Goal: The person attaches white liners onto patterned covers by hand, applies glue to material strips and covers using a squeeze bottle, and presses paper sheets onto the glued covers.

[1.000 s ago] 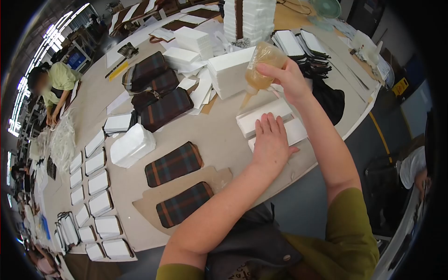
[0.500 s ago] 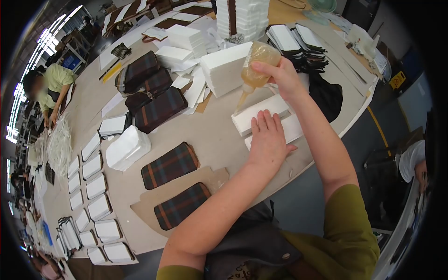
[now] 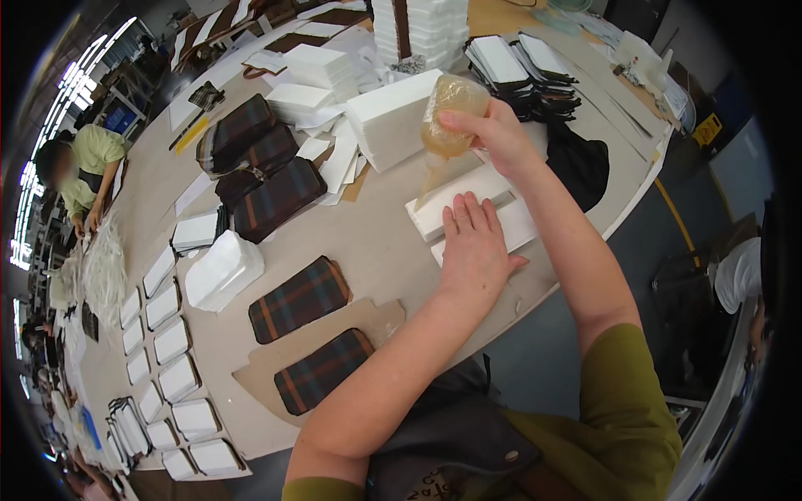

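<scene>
- While the right hand point(image 3: 499, 140) is closed around a squeeze bottle point(image 3: 453, 121) of amber liquid, thumb across its side, the bottle tips nozzle-down over the far-left end of a long white block point(image 3: 428, 215).
- The nozzle tip is at the block's top edge; from here it seems to touch, though I can't be sure.
- The left hand point(image 3: 476, 250) has its grip released: it lies palm down, fingers extended across the block and a second white piece point(image 3: 520, 227) alongside it on the near side.
- Both white pieces are on the covered worktable point(image 3: 359, 242), near its edge on the person's side.
- Just beyond them stands a thick white stack point(image 3: 391, 117), with a taller white stack point(image 3: 422, 33) farther back.
- To the right of the right hand, a black cloth point(image 3: 583, 171) lies bunched, below a pile of black-edged white panels point(image 3: 501, 65).
- Left of the white pieces, dark plaid cases point(image 3: 280, 200) sit together, and nearer the person are two plaid panels point(image 3: 299, 301), the lower one on a brown paper sheet point(image 3: 263, 376).
- Farther left, smaller white panels point(image 3: 175, 341) are laid out in rows.
- Across the table, a co-worker in a pale green top point(image 3: 98, 149) leans over the edge, hands low.
</scene>
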`<state>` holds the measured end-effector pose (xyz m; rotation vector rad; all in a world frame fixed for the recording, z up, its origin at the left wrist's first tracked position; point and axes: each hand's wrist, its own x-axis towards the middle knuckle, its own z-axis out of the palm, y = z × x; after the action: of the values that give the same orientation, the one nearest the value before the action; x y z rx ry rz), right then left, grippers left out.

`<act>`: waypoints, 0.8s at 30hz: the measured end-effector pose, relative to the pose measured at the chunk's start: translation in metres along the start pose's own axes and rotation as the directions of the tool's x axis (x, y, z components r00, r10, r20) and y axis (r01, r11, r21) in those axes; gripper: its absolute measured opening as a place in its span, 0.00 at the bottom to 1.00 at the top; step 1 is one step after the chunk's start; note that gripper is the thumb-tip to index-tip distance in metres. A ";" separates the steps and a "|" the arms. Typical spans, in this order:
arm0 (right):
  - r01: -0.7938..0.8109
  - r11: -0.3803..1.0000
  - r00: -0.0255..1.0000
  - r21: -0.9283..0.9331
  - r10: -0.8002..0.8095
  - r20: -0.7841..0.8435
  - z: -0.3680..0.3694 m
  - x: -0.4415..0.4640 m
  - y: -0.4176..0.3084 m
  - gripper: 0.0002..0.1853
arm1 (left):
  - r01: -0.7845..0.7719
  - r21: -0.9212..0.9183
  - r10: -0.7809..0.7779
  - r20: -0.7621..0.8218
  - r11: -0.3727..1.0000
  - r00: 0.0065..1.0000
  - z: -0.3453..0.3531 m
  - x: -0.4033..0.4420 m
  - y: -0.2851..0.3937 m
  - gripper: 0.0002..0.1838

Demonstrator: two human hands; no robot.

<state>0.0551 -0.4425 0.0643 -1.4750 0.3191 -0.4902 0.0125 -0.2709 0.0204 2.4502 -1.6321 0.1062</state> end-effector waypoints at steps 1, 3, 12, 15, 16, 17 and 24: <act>0.000 1.000 1.000 0.002 0.000 -0.001 0.001 0.001 0.002 0.23 | -0.001 0.009 0.001 -0.003 1.000 1.000 0.000 0.000 0.000 0.53; 0.044 0.997 0.997 0.061 -0.040 -0.064 0.003 0.004 0.006 0.23 | 0.000 0.020 0.000 -0.004 1.000 1.000 -0.002 0.000 0.000 0.53; -0.022 0.999 0.996 -0.024 0.024 0.084 -0.009 -0.024 0.000 0.23 | -0.010 0.062 0.010 -0.001 0.998 1.000 -0.004 0.001 0.003 0.54; -0.085 0.963 0.996 0.256 0.087 0.005 -0.011 -0.021 0.001 0.24 | -0.006 0.079 0.006 -0.005 0.997 1.000 -0.002 0.002 0.007 0.54; -0.079 0.963 0.997 0.257 0.083 -0.004 -0.012 -0.022 -0.002 0.24 | -0.008 0.086 0.008 0.002 0.996 1.000 -0.003 0.002 0.007 0.54; -0.028 0.934 0.997 0.355 0.053 -0.060 -0.011 -0.021 -0.006 0.24 | -0.007 0.096 0.006 0.006 0.995 1.000 -0.004 0.002 0.006 0.54; 0.445 0.844 0.865 -0.301 -0.492 -0.100 0.014 -0.031 -0.007 0.28 | -0.028 0.103 0.030 -0.017 0.994 0.999 0.002 0.002 0.004 0.55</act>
<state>0.0349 -0.4151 0.0695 -1.7881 0.1572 -1.0100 0.0096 -0.2742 0.0196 2.4925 -1.6956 0.2220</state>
